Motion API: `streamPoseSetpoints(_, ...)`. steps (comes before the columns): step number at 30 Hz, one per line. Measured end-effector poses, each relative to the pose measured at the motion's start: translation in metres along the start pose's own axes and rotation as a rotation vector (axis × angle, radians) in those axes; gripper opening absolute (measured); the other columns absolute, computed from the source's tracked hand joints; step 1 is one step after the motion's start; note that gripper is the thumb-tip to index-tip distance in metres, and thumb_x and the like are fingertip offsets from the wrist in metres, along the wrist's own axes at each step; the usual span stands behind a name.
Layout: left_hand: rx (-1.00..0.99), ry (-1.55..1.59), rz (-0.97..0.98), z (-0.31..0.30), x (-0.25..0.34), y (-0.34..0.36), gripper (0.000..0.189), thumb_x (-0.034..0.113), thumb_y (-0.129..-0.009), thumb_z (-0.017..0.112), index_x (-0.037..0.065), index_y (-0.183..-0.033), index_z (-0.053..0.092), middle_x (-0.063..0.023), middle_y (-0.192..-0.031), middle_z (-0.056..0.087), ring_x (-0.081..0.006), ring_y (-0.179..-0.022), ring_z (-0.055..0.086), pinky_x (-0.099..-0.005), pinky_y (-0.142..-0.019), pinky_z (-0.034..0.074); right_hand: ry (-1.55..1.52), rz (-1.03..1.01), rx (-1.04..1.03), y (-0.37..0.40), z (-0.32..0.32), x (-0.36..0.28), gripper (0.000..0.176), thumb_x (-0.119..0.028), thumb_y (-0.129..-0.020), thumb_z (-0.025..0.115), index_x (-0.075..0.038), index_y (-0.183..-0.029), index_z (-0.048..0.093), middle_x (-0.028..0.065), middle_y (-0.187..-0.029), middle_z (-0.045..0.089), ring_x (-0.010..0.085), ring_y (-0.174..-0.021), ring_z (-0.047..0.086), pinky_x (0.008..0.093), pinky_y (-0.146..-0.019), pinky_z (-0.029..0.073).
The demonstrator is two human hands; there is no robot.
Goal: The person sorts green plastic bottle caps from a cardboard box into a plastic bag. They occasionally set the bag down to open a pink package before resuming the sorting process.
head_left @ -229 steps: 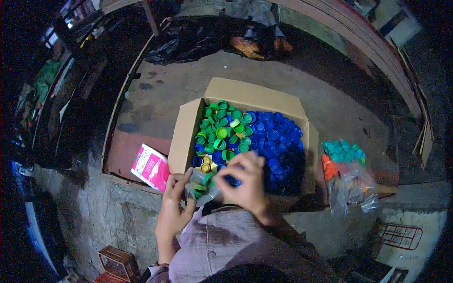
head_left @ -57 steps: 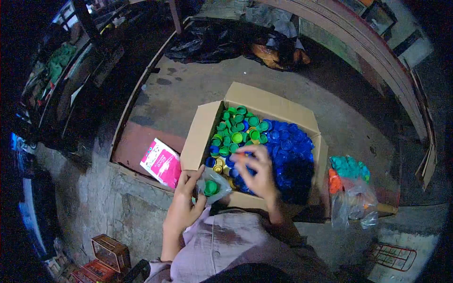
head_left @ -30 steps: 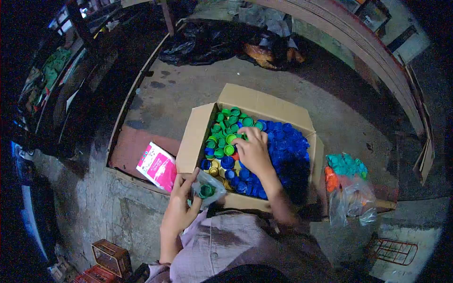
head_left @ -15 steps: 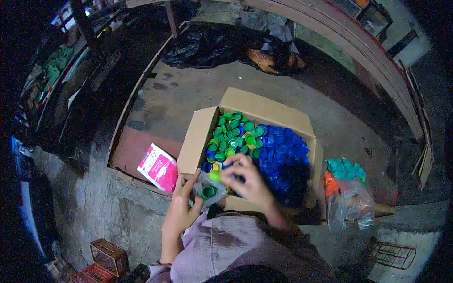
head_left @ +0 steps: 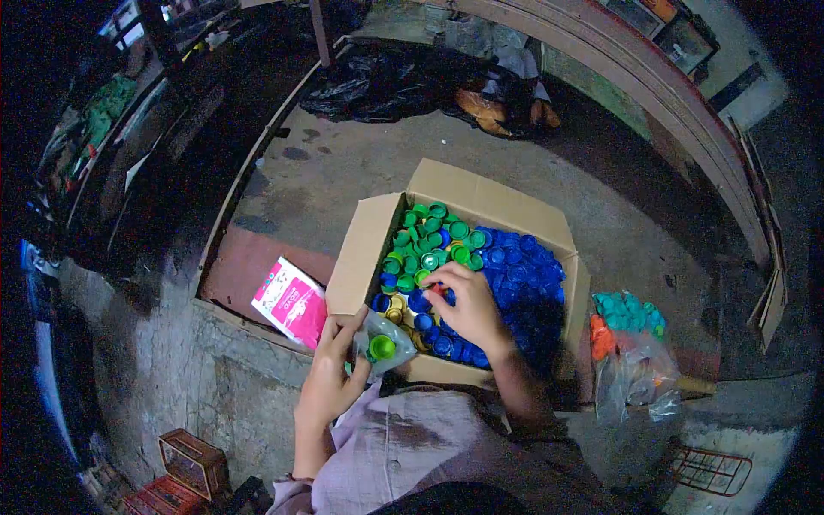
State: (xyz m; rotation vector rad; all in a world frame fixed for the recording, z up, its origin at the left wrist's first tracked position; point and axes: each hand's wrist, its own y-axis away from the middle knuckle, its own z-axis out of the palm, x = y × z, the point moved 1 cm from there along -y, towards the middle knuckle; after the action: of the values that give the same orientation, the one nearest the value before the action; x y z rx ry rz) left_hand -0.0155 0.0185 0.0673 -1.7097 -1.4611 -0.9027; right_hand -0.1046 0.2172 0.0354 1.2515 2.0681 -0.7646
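An open cardboard box [head_left: 487, 184] holds green caps [head_left: 459, 230] at its upper left, blue caps [head_left: 524, 266] on the right, and several yellow ones [head_left: 396, 309] near the left wall. My left hand [head_left: 335, 369] grips a clear plastic bag [head_left: 402, 343] by the box's lower left corner. A light green cap [head_left: 382, 347] shows in the bag. Over the middle of the box is my right hand [head_left: 466, 309], its thumb and fingers closed together at a small red item [head_left: 439, 290], probably a cap.
Left of the box lies a pink and white packet [head_left: 296, 305]. On the right are a plastic bag of teal caps [head_left: 627, 312] and orange pieces [head_left: 603, 339]. Black plastic [head_left: 378, 86] lies at the back. A wooden crate [head_left: 193, 463] and a red metal rack [head_left: 711, 469] stand low down.
A light green cap that was by my right fingers is now in the bag, where a dark green one showed. My right hand has moved right, over the box, to the red item.
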Motion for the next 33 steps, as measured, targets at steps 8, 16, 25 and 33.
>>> streamPoseSetpoints(8, -0.028, 0.066, -0.099, -0.004, 0.003, 0.001, 0.056, -0.003, -0.066, 0.048, -0.001, -0.122, 0.042, -0.0131, -0.095, 0.043, -0.0233, -0.085, 0.047, -0.0276, -0.073, 0.041, 0.605, -0.083, -0.076, -0.008, 0.028, 0.047, 0.006, -0.012, -0.073, 0.06, -0.01, -0.076, 0.064, 0.0056, -0.081, 0.053, 0.0241, -0.083, 0.05, 0.0358, -0.075, 0.036)
streamPoseSetpoints(16, -0.003, 0.006, -0.045, 0.001, 0.0, -0.003, 0.057, -0.003, -0.065, 0.048, -0.001, -0.122, 0.042, -0.0145, -0.096, 0.042, -0.0269, -0.089, 0.046, -0.031, -0.082, 0.039, -0.443, -0.004, -0.036, 0.017, 0.009, -0.024, 0.008, -0.013, -0.074, 0.061, -0.007, -0.077, 0.062, 0.0045, -0.093, 0.048, 0.0178, -0.091, 0.044, 0.0289, -0.081, 0.032)
streamPoseSetpoints(25, -0.029, 0.064, -0.154, -0.004, 0.0, 0.003, 0.058, -0.005, -0.064, 0.047, -0.002, -0.122, 0.042, -0.0143, -0.096, 0.042, -0.0258, -0.089, 0.046, -0.0293, -0.079, 0.039, -0.103, -0.053, 0.256, 0.005, 0.029, 0.002, 0.008, -0.016, -0.067, 0.067, -0.012, -0.072, 0.063, 0.0041, -0.088, 0.053, 0.0209, -0.087, 0.05, 0.0368, -0.081, 0.032)
streamPoseSetpoints(33, -0.002, 0.054, -0.095, -0.003, 0.003, 0.001, 0.059, -0.005, -0.064, 0.048, -0.001, -0.123, 0.041, -0.0141, -0.096, 0.043, -0.0247, -0.089, 0.046, -0.0283, -0.077, 0.04, 0.434, -0.057, 0.056, -0.012, 0.052, 0.044, 0.015, -0.021, -0.067, 0.068, -0.014, -0.08, 0.067, 0.002, -0.085, 0.052, 0.02, -0.089, 0.046, 0.0359, -0.075, 0.031)
